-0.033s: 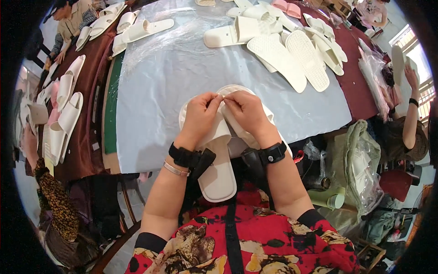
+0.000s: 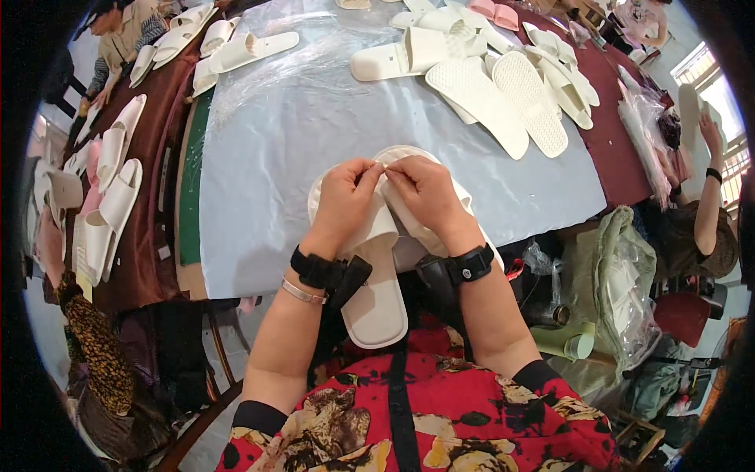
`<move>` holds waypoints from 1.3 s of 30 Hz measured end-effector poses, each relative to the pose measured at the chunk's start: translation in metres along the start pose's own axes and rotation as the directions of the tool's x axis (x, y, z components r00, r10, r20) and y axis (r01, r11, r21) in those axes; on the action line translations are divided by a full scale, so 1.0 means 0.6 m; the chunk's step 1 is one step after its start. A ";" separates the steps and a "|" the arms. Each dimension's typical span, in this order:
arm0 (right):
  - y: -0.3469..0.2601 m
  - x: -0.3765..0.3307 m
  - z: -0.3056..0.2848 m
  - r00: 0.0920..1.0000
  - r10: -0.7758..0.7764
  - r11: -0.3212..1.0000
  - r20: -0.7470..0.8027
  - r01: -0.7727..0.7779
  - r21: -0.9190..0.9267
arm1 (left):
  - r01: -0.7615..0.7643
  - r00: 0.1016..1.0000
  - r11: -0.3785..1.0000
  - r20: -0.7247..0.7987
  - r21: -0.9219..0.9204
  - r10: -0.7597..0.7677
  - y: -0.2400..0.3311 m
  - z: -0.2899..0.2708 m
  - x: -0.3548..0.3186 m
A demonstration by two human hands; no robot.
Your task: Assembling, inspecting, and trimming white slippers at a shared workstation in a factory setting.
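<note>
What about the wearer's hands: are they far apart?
No: the left hand and right hand are close together over the white slippers.

I take this for a slipper workshop. From my end I see a pair of white slippers (image 2: 376, 307) at the centre, more pale slippers (image 2: 480, 102) heaped toward the upper right of a sheet-covered work table (image 2: 291, 141), and others (image 2: 119, 212) along a dark red tabletop (image 2: 153, 149) at the left. I also see one co-worker (image 2: 124, 39) at the upper left, another (image 2: 704, 224) at the right, clear plastic packaging (image 2: 641, 130) and, lower right, an open green sack (image 2: 607, 236).
</note>
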State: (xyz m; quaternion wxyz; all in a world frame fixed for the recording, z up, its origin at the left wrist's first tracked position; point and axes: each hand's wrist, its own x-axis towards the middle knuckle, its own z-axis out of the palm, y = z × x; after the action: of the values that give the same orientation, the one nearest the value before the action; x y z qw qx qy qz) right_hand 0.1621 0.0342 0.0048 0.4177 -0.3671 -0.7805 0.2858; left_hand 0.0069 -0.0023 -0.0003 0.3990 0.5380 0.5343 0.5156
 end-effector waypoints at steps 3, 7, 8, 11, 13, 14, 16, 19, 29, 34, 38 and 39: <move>-0.001 -0.001 -0.002 1.000 -0.018 1.000 -0.013 0.018 0.010 | 0.048 0.999 0.999 0.005 -0.014 -0.048 -0.001 0.000 -0.001; 0.000 -0.003 -0.003 0.998 -0.057 0.997 -0.028 0.059 0.043 | 0.157 0.986 0.961 -0.015 -0.227 -0.165 -0.007 -0.006 -0.001; 0.000 -0.003 -0.003 0.998 -0.056 0.997 -0.028 0.057 0.044 | 0.133 0.991 0.959 -0.002 -0.250 -0.137 -0.013 -0.010 0.000; 0.005 -0.005 -0.002 0.993 -0.098 0.994 -0.063 0.100 0.038 | 0.083 0.996 0.986 -0.001 -0.145 -0.085 -0.010 -0.007 0.001; 0.003 -0.007 -0.004 0.993 -0.092 0.993 -0.068 0.096 0.064 | 0.055 0.998 0.998 -0.011 -0.015 -0.055 -0.001 -0.004 -0.001; 0.002 -0.008 -0.005 0.994 -0.089 0.994 -0.070 0.094 0.063 | 0.033 0.999 0.999 -0.006 0.040 -0.033 0.001 -0.004 -0.002; -0.001 -0.009 -0.003 0.994 -0.079 0.991 -0.076 0.087 0.102 | 0.011 1.000 0.995 0.000 0.096 -0.011 -0.001 -0.009 -0.004; -0.002 -0.008 -0.003 0.989 -0.120 0.986 -0.087 0.129 0.106 | 0.041 0.999 0.999 0.031 -0.023 -0.040 -0.003 -0.012 -0.006; -0.002 -0.008 -0.006 0.983 -0.157 0.980 -0.096 0.167 0.109 | 0.111 0.993 0.969 -0.015 -0.220 -0.117 -0.003 -0.010 -0.006; -0.001 -0.008 -0.005 0.982 -0.159 0.981 -0.098 0.169 0.099 | 0.103 0.993 0.975 -0.036 -0.198 -0.112 -0.008 -0.009 -0.005; 0.002 -0.008 -0.005 0.978 -0.179 0.977 -0.111 0.190 0.099 | -0.009 0.993 0.999 -0.120 0.041 0.014 -0.014 -0.005 -0.003; 0.001 -0.009 -0.005 0.982 -0.160 0.979 -0.104 0.171 0.110 | -0.010 0.988 0.994 -0.152 0.107 0.027 -0.013 -0.004 -0.004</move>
State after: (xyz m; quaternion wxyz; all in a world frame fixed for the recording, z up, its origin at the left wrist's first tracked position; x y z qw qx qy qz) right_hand 0.1669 0.0306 0.0035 0.4977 -0.2886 -0.7692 0.2781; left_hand 0.0036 -0.0041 -0.0079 0.3226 0.5222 0.5850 0.5301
